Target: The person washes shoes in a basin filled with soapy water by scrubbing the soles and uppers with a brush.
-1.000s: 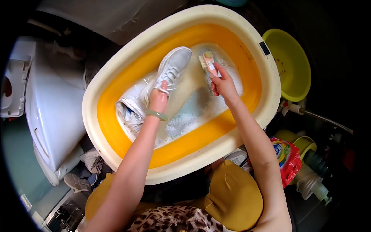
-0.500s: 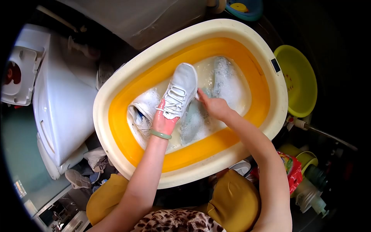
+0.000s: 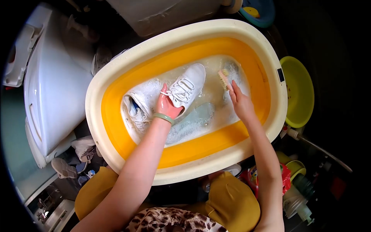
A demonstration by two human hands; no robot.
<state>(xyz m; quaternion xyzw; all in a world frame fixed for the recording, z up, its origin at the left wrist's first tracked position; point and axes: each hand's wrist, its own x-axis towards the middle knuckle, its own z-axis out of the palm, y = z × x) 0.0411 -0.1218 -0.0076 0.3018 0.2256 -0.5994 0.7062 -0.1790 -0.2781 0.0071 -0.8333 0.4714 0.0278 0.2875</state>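
My left hand grips a white lace-up sneaker by its heel end, fingers partly inside the opening, toe pointing up and right. In my right hand is a scrub brush with pale bristles, held to the right of the sneaker and apart from it. Both are over a cream and orange basin of cloudy, soapy water. Another white shoe lies on its side at the basin's left. A greyish, suds-covered shoe rests in the water below, and a further grey shape sits behind the brush.
A green bowl stands right of the basin. A white toilet is at the left, with several shoes on the floor below it. A red package and bottles are at lower right. A blue basin is at the top.
The brush, hidden behind the sneaker before, now shows in my right hand, which has moved right and away. My left hand has shifted the sneaker slightly right and tilted its toe further right.
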